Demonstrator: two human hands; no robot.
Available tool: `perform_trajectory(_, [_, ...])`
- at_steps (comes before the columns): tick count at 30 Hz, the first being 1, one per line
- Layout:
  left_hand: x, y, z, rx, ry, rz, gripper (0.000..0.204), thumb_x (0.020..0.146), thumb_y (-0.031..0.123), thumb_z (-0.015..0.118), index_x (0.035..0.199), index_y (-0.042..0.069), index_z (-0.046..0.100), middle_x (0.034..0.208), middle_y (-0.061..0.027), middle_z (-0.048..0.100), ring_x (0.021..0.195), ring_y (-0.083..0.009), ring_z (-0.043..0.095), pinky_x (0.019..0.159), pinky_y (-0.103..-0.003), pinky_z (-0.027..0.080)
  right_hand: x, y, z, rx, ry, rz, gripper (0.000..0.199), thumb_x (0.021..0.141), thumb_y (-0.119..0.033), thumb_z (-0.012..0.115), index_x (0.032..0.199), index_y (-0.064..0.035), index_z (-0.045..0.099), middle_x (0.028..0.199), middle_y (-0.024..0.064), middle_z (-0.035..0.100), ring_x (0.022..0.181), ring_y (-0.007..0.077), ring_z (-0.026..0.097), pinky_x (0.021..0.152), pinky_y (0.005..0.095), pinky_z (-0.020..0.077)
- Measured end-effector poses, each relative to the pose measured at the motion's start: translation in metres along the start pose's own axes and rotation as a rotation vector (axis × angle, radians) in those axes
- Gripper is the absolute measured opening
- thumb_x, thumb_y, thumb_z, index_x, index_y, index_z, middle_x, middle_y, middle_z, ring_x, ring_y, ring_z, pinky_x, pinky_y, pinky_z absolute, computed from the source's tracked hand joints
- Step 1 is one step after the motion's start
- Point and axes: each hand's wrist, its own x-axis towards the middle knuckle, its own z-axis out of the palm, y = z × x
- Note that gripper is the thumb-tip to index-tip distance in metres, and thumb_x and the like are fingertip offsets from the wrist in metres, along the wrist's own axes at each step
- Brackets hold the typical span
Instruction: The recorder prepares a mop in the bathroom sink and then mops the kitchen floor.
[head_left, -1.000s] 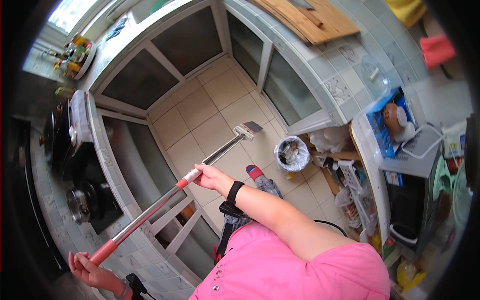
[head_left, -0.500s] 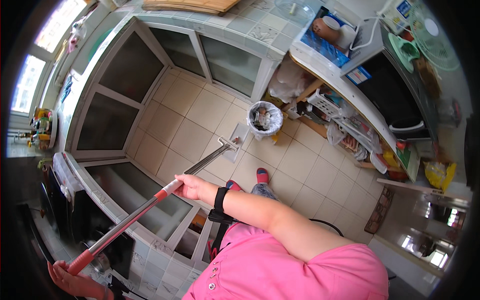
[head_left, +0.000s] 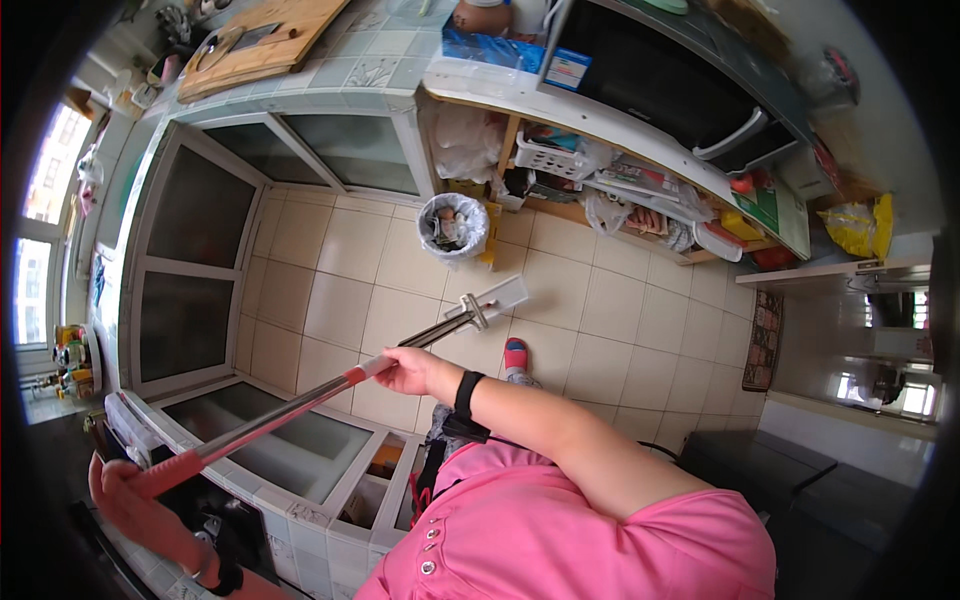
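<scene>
I hold a long-handled flat mop (head_left: 310, 398) slantwise across my front. Its metal pole has pink grips, and its flat, pale rectangular head (head_left: 503, 294) lies on the tiled floor. My right hand (head_left: 406, 371) is closed around the pole at the middle grip. At the lower left, my left hand (head_left: 135, 500) wraps the pink grip at the pole's upper end; some of its fingers are hidden. Just beyond the mop head stands a small bin (head_left: 428, 238) lined with a plastic bag and holding rubbish.
Glass-fronted cabinets (head_left: 195, 318) line the left and far sides under a tiled counter (head_left: 375, 65). A wooden board (head_left: 285, 35) lies on it. Open shelves (head_left: 580, 195) with bags and a white basket stand below a microwave (head_left: 660, 85). My slippered foot (head_left: 515, 354) is near the mop head.
The view has swung right, so the bin and cabinets appear further left. The mop head has slid right across the floor, out past my foot. Both hands keep their hold.
</scene>
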Motion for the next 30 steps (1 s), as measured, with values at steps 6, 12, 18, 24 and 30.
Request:
perform_trajectory(6, [-0.048, 0.11, 0.126, -0.395, -0.551, 0.236, 0.026, 0.098, 0.016, 0.046, 0.119, 0.003, 0.052, 0.082, -0.0028, 0.059, 0.076, -0.0084, 0.054, 0.069, -0.023, 0.043, -0.066, -0.11, -0.108, 0.297, 0.016, -0.317, 0.02, 0.095, -0.021, 0.048, 0.1, -0.0016, 0.046, 0.095, 0.012, 0.055, 0.08, 0.0246, 0.056, 0.073, 0.0372, 0.0522])
perform_trajectory(12, [-0.109, 0.229, 0.212, -0.7, -0.797, 0.317, 0.019, 0.088, 0.0, 0.055, 0.108, -0.002, 0.056, 0.078, -0.0038, 0.06, 0.071, -0.0081, 0.057, 0.065, -0.02, 0.045, -0.144, -0.187, -0.174, 0.521, 0.164, -0.609, 0.013, 0.096, -0.017, 0.045, 0.09, -0.0064, 0.043, 0.071, 0.0034, 0.05, 0.059, 0.0154, 0.051, 0.055, 0.0276, 0.0494])
perform_trajectory(18, [-0.16, 0.36, 0.255, -0.98, -1.072, 0.418, 0.019, 0.085, 0.0, 0.062, 0.102, -0.002, 0.054, 0.072, -0.0046, 0.061, 0.062, -0.0104, 0.063, 0.055, -0.019, 0.045, -0.227, -0.21, -0.217, 0.648, 0.131, -0.966, 0.011, 0.096, -0.017, 0.047, 0.093, -0.0064, 0.047, 0.076, 0.0065, 0.054, 0.064, 0.0172, 0.054, 0.057, 0.0292, 0.0513])
perform_trajectory(24, [-0.206, 0.426, 0.282, -1.03, -1.207, 0.797, 0.066, 0.079, 0.022, 0.073, 0.131, 0.003, 0.039, 0.107, -0.0114, 0.06, 0.079, -0.0209, 0.059, 0.072, -0.03, 0.049, -0.289, -0.249, -0.306, 0.807, -0.04, -1.223, 0.006, 0.095, -0.013, 0.05, 0.09, -0.0087, 0.05, 0.069, 0.0025, 0.051, 0.059, 0.0139, 0.052, 0.056, 0.0271, 0.0503])
perform_trajectory(30, [-0.218, 0.381, 0.308, -0.808, -1.376, 0.654, 0.051, 0.084, 0.004, 0.061, 0.13, 0.001, 0.04, 0.108, -0.0133, 0.06, 0.08, -0.0192, 0.059, 0.075, -0.029, 0.048, -0.362, -0.297, -0.368, 0.871, 0.121, -1.18, 0.021, 0.078, -0.006, 0.06, 0.097, -0.0115, 0.052, 0.095, 0.0145, 0.049, 0.086, 0.0284, 0.053, 0.078, 0.0367, 0.0524])
